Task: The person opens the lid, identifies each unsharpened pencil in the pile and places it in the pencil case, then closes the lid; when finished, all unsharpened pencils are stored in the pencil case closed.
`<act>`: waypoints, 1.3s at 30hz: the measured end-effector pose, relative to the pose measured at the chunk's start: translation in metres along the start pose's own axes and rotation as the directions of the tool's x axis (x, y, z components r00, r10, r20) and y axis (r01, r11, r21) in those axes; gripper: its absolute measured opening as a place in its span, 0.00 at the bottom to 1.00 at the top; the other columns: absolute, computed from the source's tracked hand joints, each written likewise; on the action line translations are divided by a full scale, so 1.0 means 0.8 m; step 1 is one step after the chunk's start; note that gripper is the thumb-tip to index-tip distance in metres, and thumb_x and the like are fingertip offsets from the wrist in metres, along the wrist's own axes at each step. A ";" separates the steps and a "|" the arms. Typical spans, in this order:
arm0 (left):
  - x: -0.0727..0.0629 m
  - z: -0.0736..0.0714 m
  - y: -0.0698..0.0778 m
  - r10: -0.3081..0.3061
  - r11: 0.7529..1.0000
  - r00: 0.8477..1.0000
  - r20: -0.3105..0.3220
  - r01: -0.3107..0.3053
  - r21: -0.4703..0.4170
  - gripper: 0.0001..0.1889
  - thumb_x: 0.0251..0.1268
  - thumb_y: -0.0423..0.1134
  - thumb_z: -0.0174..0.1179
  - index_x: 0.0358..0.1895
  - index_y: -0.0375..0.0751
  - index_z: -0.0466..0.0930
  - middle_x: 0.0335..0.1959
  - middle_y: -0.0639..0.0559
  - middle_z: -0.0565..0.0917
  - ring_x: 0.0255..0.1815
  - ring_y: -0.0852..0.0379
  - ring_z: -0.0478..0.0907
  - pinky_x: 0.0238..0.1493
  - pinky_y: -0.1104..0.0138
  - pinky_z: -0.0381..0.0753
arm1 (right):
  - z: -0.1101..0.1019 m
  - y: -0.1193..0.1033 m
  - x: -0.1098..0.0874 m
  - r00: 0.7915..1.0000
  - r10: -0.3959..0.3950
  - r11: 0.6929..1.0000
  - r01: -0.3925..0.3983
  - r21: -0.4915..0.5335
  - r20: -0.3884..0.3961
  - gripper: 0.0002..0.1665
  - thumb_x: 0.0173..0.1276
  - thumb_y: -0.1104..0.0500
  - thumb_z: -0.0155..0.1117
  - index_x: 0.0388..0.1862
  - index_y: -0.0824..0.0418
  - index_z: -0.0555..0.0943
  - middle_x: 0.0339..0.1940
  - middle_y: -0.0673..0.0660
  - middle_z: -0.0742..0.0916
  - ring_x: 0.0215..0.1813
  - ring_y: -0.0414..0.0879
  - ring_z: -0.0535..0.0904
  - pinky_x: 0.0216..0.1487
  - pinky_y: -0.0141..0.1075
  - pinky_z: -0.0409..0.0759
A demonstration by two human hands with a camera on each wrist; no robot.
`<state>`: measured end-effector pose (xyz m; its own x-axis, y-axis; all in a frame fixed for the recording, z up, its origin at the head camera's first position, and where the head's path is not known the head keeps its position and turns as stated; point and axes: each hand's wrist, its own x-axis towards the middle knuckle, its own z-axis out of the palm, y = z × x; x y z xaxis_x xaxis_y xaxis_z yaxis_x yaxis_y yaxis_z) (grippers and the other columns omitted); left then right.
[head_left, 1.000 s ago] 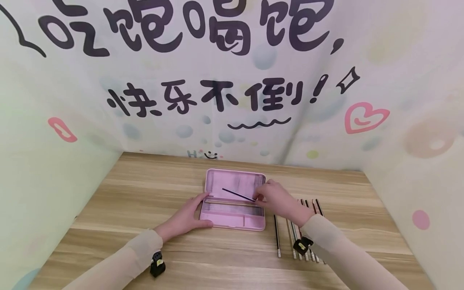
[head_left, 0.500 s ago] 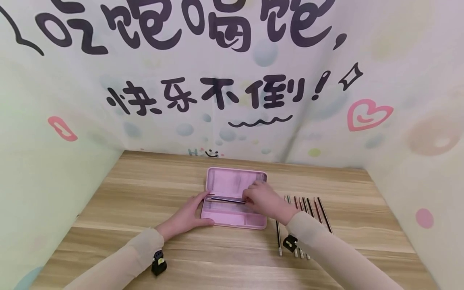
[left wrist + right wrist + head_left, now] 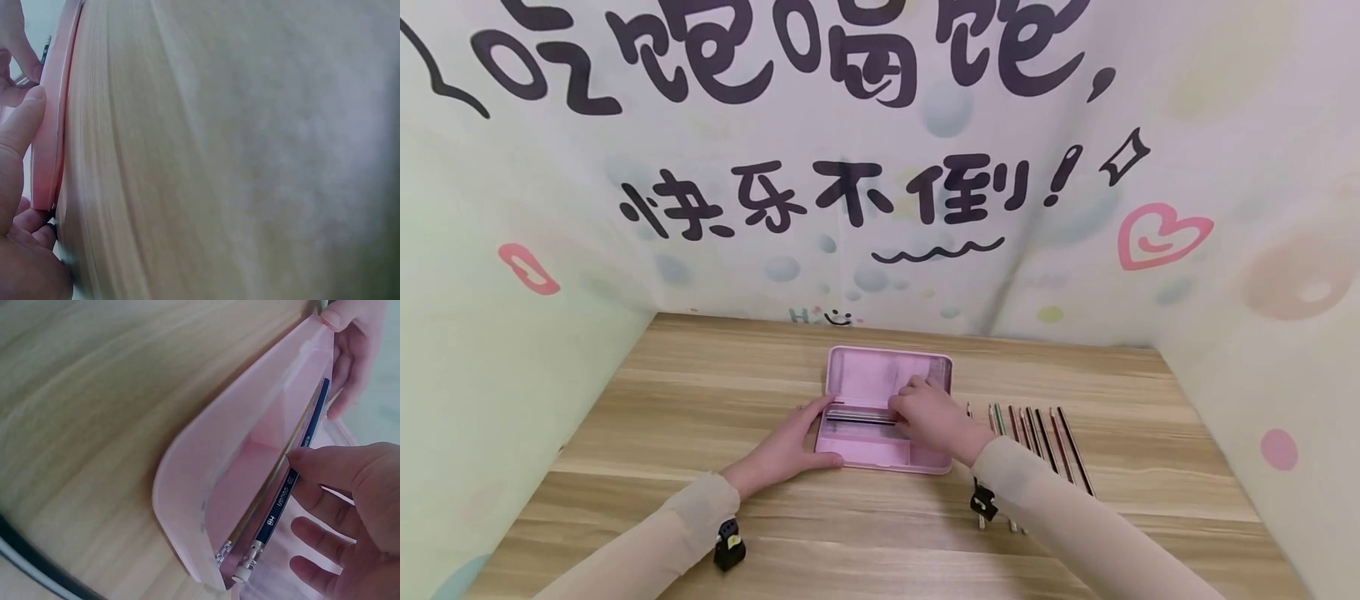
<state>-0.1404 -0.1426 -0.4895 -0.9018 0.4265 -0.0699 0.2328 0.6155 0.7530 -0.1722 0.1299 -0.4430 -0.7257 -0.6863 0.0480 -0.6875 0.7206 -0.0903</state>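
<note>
A pink pencil case (image 3: 865, 452) lies unfolded on the wooden table. My left hand (image 3: 778, 450) grips its left end, the thumb at the front edge and the fingers at the back; the left wrist view shows the case's pink side wall (image 3: 50, 131) between them. Over the case's right part, my right hand (image 3: 932, 417) pinches a dark blue HB pencil (image 3: 281, 500) with a white eraser. That pencil lies lengthwise in the long compartment, beside a gold-coloured pencil (image 3: 263, 487). The right hand hides the case's right end in the head view.
Several pencils (image 3: 1046, 435) lie in a loose row on the table right of the case, partly covered by the right forearm (image 3: 1045, 492). A printed cloth wall (image 3: 880, 292) stands behind the table, with side walls left and right.
The right hand has moved left and down, bringing the dark pencil from a slant above the case to flat inside the long compartment. The left hand keeps its grip on the case.
</note>
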 end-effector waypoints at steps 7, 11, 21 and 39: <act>0.000 0.001 -0.003 -0.002 1.000 1.000 0.002 0.002 -0.003 0.52 0.59 0.50 0.78 0.82 0.38 0.57 0.79 0.34 0.64 0.80 0.27 0.56 0.80 0.36 0.54 | 0.006 -0.003 0.003 0.999 0.033 0.999 -0.033 -0.025 0.022 0.10 0.67 0.58 0.75 0.29 0.52 0.81 0.32 0.48 0.86 0.43 0.49 0.76 0.51 0.47 0.76; 0.001 0.002 -0.004 -0.009 1.000 1.000 0.006 0.009 -0.007 0.53 0.60 0.51 0.78 0.82 0.39 0.56 0.80 0.35 0.64 0.80 0.29 0.56 0.80 0.37 0.55 | 0.009 -0.005 0.006 0.998 0.050 0.998 -0.049 -0.025 0.025 0.09 0.68 0.58 0.75 0.30 0.53 0.82 0.32 0.48 0.86 0.43 0.48 0.76 0.50 0.45 0.75; 0.000 0.002 -0.002 -0.018 1.000 1.000 0.003 0.018 -0.012 0.52 0.59 0.51 0.78 0.82 0.40 0.57 0.80 0.35 0.64 0.80 0.27 0.55 0.79 0.36 0.56 | 0.013 -0.008 0.011 0.996 0.084 0.996 -0.083 -0.039 0.033 0.10 0.69 0.58 0.74 0.29 0.52 0.82 0.31 0.48 0.85 0.42 0.48 0.75 0.48 0.45 0.73; 0.001 0.001 -0.006 0.010 1.000 1.000 -0.004 -0.010 -0.013 0.53 0.59 0.51 0.78 0.82 0.38 0.57 0.79 0.34 0.65 0.80 0.26 0.55 0.79 0.36 0.54 | 0.012 -0.011 0.007 0.996 0.091 0.993 -0.090 -0.070 0.012 0.05 0.69 0.59 0.73 0.33 0.56 0.85 0.34 0.51 0.87 0.42 0.50 0.76 0.48 0.46 0.75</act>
<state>-0.1417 -0.1444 -0.4936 -0.9008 0.4301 -0.0602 0.2370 0.6030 0.7618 -0.1702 0.1185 -0.4517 -0.7848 -0.6191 0.0274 -0.6197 0.7845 -0.0242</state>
